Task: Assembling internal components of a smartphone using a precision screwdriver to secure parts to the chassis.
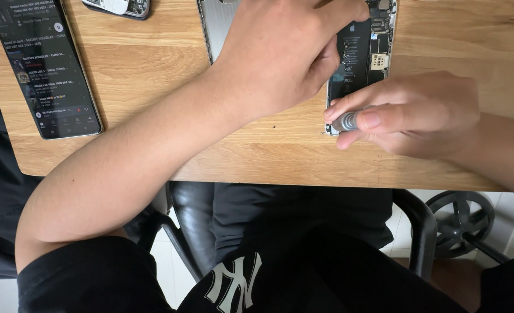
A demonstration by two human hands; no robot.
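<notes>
An opened phone [366, 55] lies on the wooden table [268, 150], its dark battery and small circuit parts showing. My left hand [286, 55] lies across it and pins its upper part down, hiding much of it. My right hand [410, 113] pinches the grey metal handle of a small screwdriver [345, 121] at the phone's near left corner. The tool's tip is hidden.
A second phone [42, 64] with a lit screen lies at the table's left. Part of another small device [121, 7] sits at the top edge. Below the table's front edge are a black chair's armrests [419, 226] and its wheeled base [460, 223].
</notes>
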